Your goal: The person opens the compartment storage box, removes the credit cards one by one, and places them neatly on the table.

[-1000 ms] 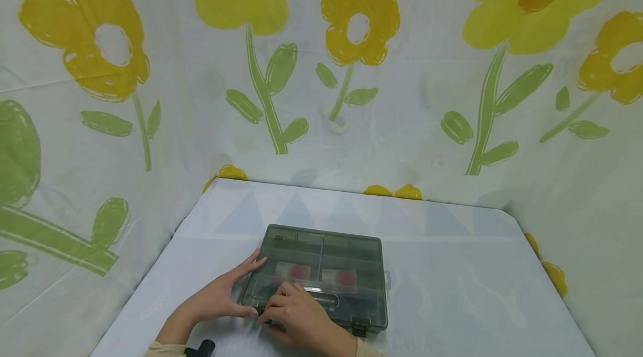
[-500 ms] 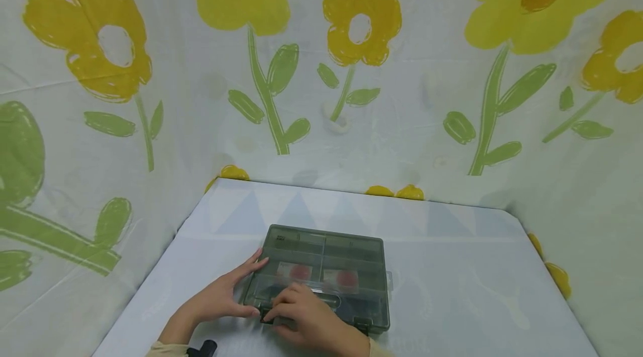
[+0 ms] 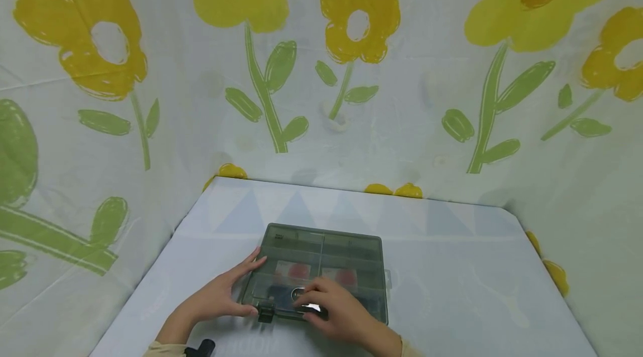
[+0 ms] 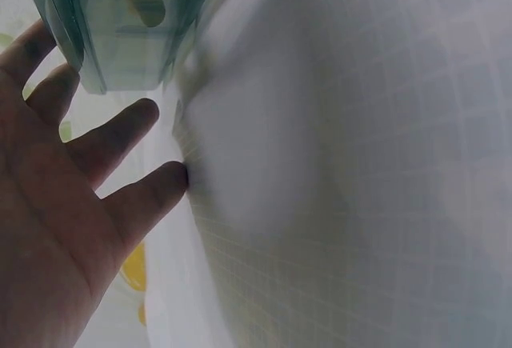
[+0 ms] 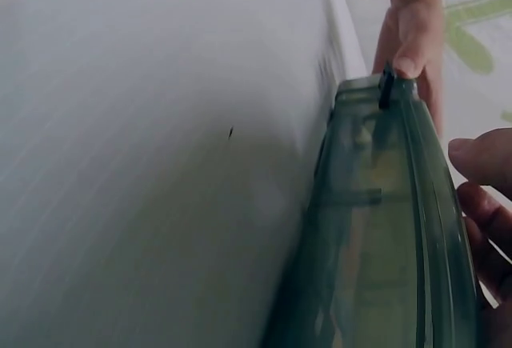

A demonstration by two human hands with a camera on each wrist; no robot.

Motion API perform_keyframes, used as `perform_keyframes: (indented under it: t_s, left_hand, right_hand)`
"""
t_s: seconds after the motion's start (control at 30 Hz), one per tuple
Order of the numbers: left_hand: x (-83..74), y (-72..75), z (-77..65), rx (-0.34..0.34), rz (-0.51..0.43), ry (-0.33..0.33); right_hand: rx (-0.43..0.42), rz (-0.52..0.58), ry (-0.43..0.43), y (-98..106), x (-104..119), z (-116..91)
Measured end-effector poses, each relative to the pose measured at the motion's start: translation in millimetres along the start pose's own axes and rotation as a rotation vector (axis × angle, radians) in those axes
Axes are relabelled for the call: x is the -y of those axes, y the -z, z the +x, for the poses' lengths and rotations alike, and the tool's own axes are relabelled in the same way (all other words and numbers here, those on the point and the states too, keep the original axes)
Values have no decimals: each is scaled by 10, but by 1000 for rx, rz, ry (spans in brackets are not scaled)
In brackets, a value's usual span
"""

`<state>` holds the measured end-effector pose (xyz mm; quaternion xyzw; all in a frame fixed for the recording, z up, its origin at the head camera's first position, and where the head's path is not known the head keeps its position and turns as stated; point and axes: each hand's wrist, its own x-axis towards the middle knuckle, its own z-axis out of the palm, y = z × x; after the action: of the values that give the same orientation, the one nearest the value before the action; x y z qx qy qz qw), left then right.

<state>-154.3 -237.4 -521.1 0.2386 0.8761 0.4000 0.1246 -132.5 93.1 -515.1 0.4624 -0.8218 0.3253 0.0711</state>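
Observation:
A shallow box of dark translucent plastic lies on the table with its lid down and dividers showing through. Two pale pieces with red round spots show through the lid. At the box's left side, my left hand spreads its straight fingers along the edge, thumb by the front left corner. There a dark latch juts out from the front. Above the front edge, right of that latch, hovers my right hand, fingers loosely bent and holding nothing. The right wrist view shows its fingertips beside the lid rim.
The white table has pale blue triangles along its far side. A cloth printed with yellow flowers hangs behind and at both sides. A small clear tab sticks out of the box's right side. A black strap piece sits at the left wrist.
My right hand has left the front left latch and moved right along the box's front. That latch now stands out in plain view. The left hand has stayed in place.

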Motion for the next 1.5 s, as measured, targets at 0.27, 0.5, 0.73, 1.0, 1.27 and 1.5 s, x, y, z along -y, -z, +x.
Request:
perform_keyframes:
  t_s: [0.27,0.5,0.73,1.0,1.27,1.5]
  left_hand:
    - [-6,3,-3,-9,-1,1]
    - [0,-15,3,-4,-13,6]
    - [2,-15,10,-6,0,12]
    - [-17,-15,5,2,0,17]
    - [-14,-29,6,-7,9,28]
    - [-21,-17,-1,-16,10,22]
  right_hand:
    - [-22,-36,-32,134,-50,-117]
    - [-49,-38,-93,270,-145,-262]
    - [-69,-60,-208,443,-196,-479]
    - [-78,-103,-270,558,-260,-656]
    - [-136,-176,-279,672,-319,-816]
    - [-105,-238,-290,723,-396,-979]
